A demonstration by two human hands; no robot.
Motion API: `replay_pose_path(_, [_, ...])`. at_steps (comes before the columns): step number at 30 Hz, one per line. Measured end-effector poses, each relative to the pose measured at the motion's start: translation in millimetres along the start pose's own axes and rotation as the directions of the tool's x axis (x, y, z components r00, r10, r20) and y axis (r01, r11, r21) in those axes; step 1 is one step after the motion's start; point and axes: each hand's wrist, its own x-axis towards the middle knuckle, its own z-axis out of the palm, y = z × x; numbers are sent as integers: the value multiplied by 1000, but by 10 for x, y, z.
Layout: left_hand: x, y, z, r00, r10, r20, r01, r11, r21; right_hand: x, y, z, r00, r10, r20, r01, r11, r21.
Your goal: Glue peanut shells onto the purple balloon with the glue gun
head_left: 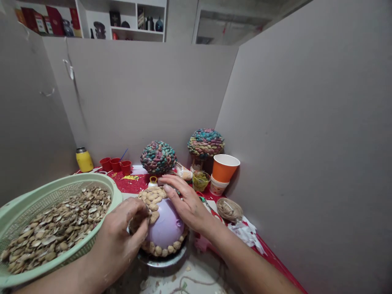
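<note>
A lilac balloon (167, 222) rests in a shallow metal dish (163, 261), partly covered with tan nutshell pieces (153, 197) on its upper left and in a row around its base. At its left side, my left hand (124, 230) has thumb and fingers pinched together on a shell piece at the edge of the covered patch; the fingertips partly hide it. My right hand (186, 202) lies over the upper right of the balloon, fingers stretched out and touching it, holding nothing. The near left has a pale green colander (114, 192) with many loose shells (58, 228).
Two multicoloured shell-covered domes (158, 157) stand at the back. Red cups (115, 164) and a yellow bottle (83, 159) are back left. On the right are an orange paper cup (226, 168), a twine ball (229, 210), scissors (211, 208) and crumpled tissue (248, 234). Grey partitions (147, 90) enclose the table.
</note>
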Motion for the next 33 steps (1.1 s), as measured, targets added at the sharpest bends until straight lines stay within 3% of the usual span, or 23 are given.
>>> replay_pose_path(9, [57, 0, -1, 995, 54, 81, -56, 998, 20, -58, 37, 73, 999, 40, 32, -41, 998, 46])
replay_pose_path(15, [78, 41, -26, 993, 89, 79, -91, 996, 23, -70, 41, 59, 999, 44, 27, -45, 997, 62])
replay_pose_path(26, [45, 18, -22, 995, 93, 38, -96, 993, 70, -69, 27, 62, 998, 63, 3, -62, 992, 112])
replay_pose_path(33, [65, 40, -30, 995, 16, 97, -21, 998, 51, -68, 37, 75, 998, 63, -6, -61, 987, 145])
